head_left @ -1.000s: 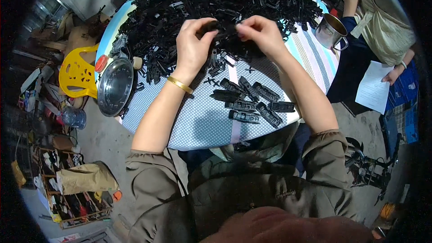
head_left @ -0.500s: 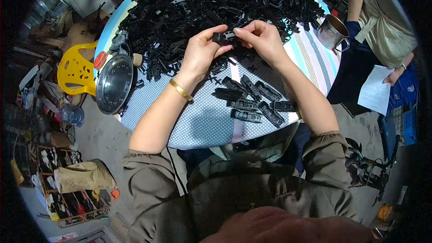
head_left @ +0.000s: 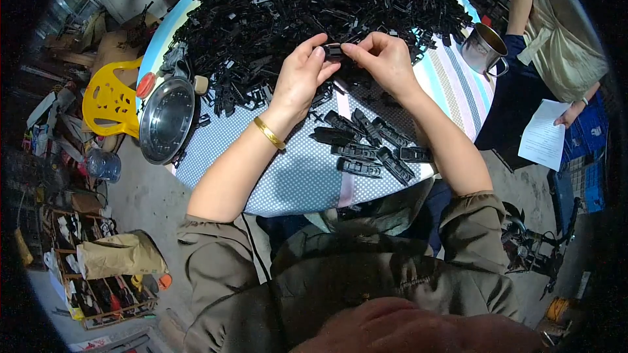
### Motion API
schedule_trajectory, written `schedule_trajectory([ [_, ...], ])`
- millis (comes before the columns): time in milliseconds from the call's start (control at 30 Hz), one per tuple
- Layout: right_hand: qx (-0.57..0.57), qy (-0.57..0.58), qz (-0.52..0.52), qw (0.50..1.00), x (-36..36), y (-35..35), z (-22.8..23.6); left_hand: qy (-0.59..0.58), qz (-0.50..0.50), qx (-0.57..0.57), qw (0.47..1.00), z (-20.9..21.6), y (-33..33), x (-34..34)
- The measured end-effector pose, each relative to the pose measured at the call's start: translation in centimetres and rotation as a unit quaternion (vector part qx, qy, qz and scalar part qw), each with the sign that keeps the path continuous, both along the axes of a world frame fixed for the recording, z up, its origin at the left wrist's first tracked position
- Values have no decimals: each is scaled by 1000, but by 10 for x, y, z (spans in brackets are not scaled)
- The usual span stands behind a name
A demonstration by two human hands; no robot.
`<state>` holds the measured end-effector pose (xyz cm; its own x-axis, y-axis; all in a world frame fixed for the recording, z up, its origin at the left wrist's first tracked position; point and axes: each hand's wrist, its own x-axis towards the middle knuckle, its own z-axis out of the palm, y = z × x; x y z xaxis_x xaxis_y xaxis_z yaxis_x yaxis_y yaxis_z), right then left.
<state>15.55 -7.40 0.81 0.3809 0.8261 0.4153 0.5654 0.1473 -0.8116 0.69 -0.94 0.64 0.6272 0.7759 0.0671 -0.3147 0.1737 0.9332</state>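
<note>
Between my two hands, just over the near edge of a big heap of black plastic parts, is a small black plastic part. My left hand pinches its left end between thumb and fingers. The thumb and forefinger of my right hand close on its right end. Fingers cover much of the part, so its exact kind is unclear. Below my hands, several longer black plastic pieces lie in a loose group on the patterned tablecloth.
A round metal bowl stands at the table's left edge beside a red lid. At the right edge is a metal mug. A yellow chair is on the left; another person at right holds a paper sheet.
My left fingers have shifted on the small part and now cover more of its left end. My right hand stays near the same spot. The other person's paper has moved slightly.
</note>
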Motion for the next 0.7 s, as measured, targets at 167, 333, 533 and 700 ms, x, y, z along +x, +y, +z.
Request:
schedule_trajectory([
  [167,39,-69,-10,997,0,1,-5,74,-54,26,995,-1,0,0],
  [333,-17,-224,-89,970,-6,-12,17,10,-56,109,992,4,3,-2],
  [533,-136,-65,127,980,43,-13,27,16,-84,73,994,13,2,-4],
  [700,-205,-145,169,953,84,-31,32,24,-38,30,999,16,13,-6],
])
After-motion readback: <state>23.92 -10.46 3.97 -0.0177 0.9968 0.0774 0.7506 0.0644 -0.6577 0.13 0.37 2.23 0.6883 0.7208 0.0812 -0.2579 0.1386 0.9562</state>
